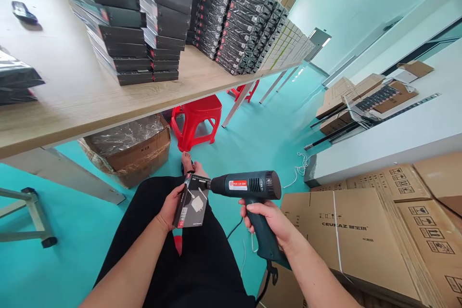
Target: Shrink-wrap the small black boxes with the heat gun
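My right hand point(269, 221) is wrapped round the handle of a dark green heat gun point(249, 185), its nozzle pointing left. Over my lap, my left hand point(171, 207) grips a small black charger box point(191, 204) by its left side. A white plug and cable are printed on the box's face. The nozzle's tip is at the box's upper right edge; whether they touch I cannot tell. A red pointed piece point(178, 244) shows just below the box.
Stacks of black boxes point(166, 24) and film-wrapped boxes point(238, 24) stand on the wooden table point(90, 101). Below are an open carton point(140, 154) and a red stool point(198, 115). Flattened cartons point(353, 231) lie at right. The heat gun's cord point(266, 284) hangs down.
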The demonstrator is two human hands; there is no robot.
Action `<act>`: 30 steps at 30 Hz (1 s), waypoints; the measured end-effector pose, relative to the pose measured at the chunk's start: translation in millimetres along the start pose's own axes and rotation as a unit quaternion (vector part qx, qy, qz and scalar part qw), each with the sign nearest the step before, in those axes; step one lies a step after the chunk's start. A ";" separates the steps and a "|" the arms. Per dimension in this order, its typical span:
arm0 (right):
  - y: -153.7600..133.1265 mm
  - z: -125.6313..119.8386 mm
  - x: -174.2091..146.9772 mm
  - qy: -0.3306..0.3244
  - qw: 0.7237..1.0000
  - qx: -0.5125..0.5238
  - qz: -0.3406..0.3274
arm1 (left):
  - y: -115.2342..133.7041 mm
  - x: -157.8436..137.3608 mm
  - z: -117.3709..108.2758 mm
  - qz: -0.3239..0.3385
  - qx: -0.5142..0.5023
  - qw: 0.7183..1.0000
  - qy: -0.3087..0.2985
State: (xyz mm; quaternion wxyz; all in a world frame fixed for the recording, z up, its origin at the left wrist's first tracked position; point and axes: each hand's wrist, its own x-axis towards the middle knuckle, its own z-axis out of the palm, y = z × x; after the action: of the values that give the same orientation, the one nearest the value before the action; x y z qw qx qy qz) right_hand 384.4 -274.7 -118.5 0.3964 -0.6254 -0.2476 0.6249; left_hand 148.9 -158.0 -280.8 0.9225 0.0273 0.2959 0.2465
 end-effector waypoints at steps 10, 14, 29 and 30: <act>16.2 -1.0 -29.5 -0.057 0.993 -0.076 0.062 | -0.1 0.2 1.8 0.005 -0.021 1.000 -0.011; 22.2 -1.1 -31.3 -0.063 0.993 -0.077 0.067 | 0.3 0.6 0.2 0.011 -0.018 1.000 -0.002; 44.0 13.1 -57.6 -0.049 0.995 0.080 0.033 | -2.4 21.3 -15.1 0.063 -0.069 0.996 -0.006; 43.6 16.0 -57.7 -0.034 0.996 0.080 0.008 | -2.5 20.9 -14.5 0.057 -0.070 0.996 -0.013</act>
State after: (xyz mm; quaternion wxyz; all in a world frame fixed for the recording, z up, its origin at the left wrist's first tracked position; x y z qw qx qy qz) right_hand 355.1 -342.7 -118.3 0.4311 -0.5722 -0.2050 0.6669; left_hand 156.6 -151.7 -304.3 0.9103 -0.0174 0.2642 0.3183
